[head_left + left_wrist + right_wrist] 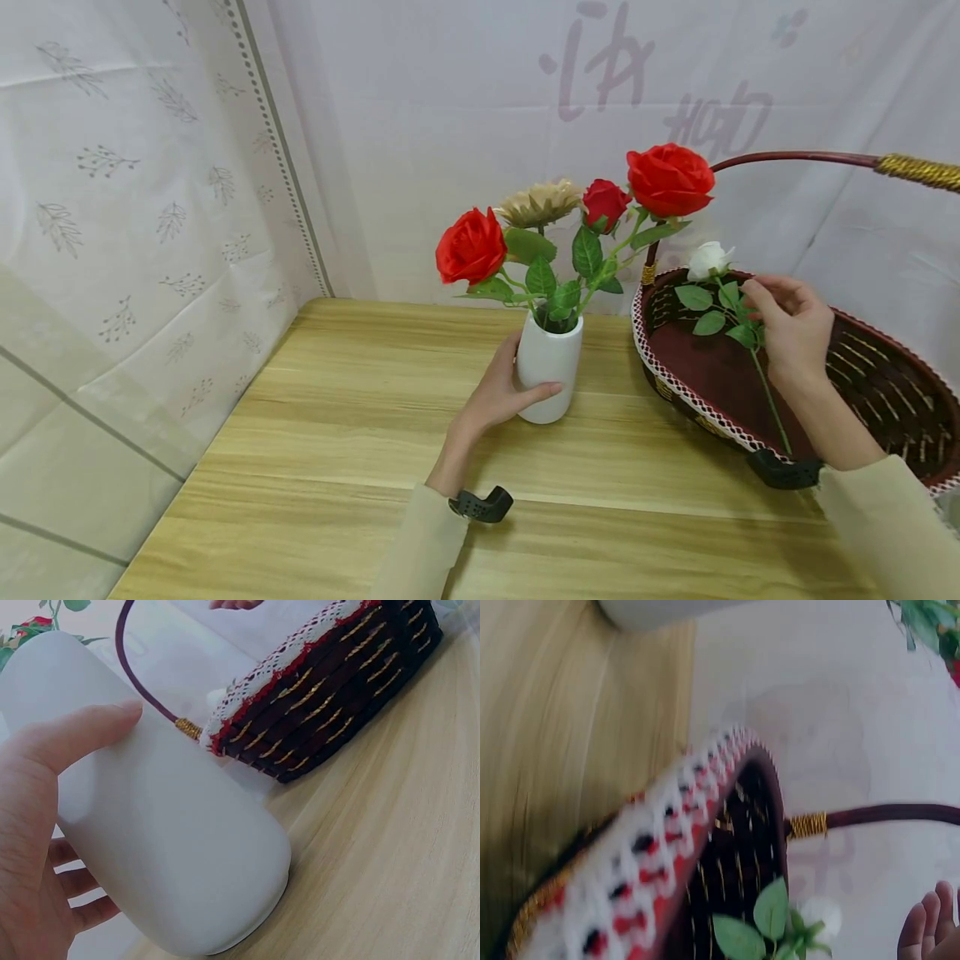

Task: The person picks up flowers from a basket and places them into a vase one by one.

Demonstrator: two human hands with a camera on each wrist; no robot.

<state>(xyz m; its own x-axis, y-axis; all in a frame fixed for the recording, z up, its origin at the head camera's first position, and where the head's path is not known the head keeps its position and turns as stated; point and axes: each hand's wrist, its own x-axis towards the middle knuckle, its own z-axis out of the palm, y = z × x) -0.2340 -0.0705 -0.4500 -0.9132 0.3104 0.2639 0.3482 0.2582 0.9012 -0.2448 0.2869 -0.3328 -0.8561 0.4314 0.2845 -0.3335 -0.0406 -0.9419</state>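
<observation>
A white vase (551, 367) stands upright on the wooden table, gripped by my left hand (501, 392) with the thumb across its front; in the left wrist view the other fingers pass behind it. Red roses (471, 246) and a beige flower (542, 204) rise from its mouth. To the right, a white rose (708, 261) with green leaves and a long stem lies in the dark woven basket (697, 412). Over the basket, my right hand (798, 329) hovers beside the rose's leaves. In the right wrist view its loosely bent fingers (930, 922) are apart from the bloom.
The basket's tall handle (795, 156), partly wrapped in gold cord, arches up behind the right hand. White lace trims the rim. A pale printed cloth (450, 100) hangs behind the table (337, 417), and another curtain (150, 208) is at left.
</observation>
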